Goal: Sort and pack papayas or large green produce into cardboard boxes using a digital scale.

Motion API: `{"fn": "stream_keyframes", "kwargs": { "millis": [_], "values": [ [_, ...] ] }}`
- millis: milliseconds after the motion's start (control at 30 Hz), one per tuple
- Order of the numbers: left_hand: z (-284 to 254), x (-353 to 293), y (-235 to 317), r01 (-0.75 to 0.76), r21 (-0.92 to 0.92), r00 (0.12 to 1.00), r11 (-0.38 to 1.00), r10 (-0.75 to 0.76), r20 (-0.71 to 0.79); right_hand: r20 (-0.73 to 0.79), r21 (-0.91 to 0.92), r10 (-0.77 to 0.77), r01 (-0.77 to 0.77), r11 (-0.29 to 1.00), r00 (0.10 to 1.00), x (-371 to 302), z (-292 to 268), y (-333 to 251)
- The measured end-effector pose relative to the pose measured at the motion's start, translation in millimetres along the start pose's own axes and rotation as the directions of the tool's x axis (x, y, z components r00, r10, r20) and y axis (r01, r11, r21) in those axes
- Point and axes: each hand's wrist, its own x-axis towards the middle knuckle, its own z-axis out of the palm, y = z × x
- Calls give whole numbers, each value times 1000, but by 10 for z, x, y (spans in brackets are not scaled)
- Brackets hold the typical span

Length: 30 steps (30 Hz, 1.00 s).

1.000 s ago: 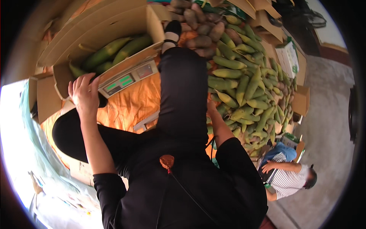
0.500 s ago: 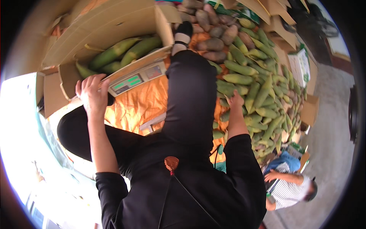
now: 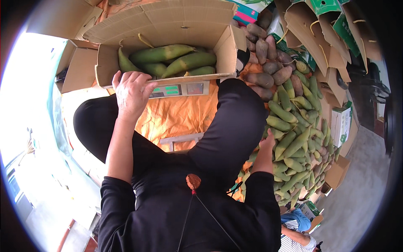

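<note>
An open cardboard box [image 3: 235, 50] sits in front of me with several long green radishes [image 3: 189, 63] lying in it. My left hand [image 3: 132, 94] grips the near left rim of the box, its fingers hooked over the edge. Directly beneath the box shows the front panel of a digital scale [image 3: 195, 88], with lit green displays. At the left edge of a large pile of green radishes [image 3: 296, 145], on my right, is my right hand [image 3: 267, 145]. One finger points up beside the radishes; the others are hidden, so a hold cannot be made out.
Reddish-brown roots [image 3: 260, 80] lie beyond the green pile. An orange sheet [image 3: 168, 113] covers the floor between my bent legs, with a grey bar [image 3: 182, 138] on it. More cartons [image 3: 302, 25] stand at the far right. Another person [image 3: 296, 235] is at the lower right.
The view has turned, so the box now appears farther right and more level. My left hand stays on its rim. My right hand remains by the green pile, its fingers now less visible.
</note>
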Motion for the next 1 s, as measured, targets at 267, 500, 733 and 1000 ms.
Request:
{"fn": "stream_keyframes", "kwargs": {
  "millis": [267, 500, 733, 1000],
  "values": [
    [-4, 0, 23, 24, -39, 1000, 999, -24, -3, 420, -136, -553, 652, 745, 720, -1022, 186, -303],
    [17, -36, -48, 39, -76, 999, 996, -41, -27, 712, 327, -701, 906, 269, -49, -2930, 588, -1031],
    [6, -16, -22, 5, -91, 999, 996, -9, -50, 704, 623, -459, 782, 31, -542, -4540, 969, -961],
    [-30, -34, -25, 17, -78, 1000, 997, -17, 9, 703, 594, -36, 615, -518, -710, -4856, 1724, -94]
  ]
}}
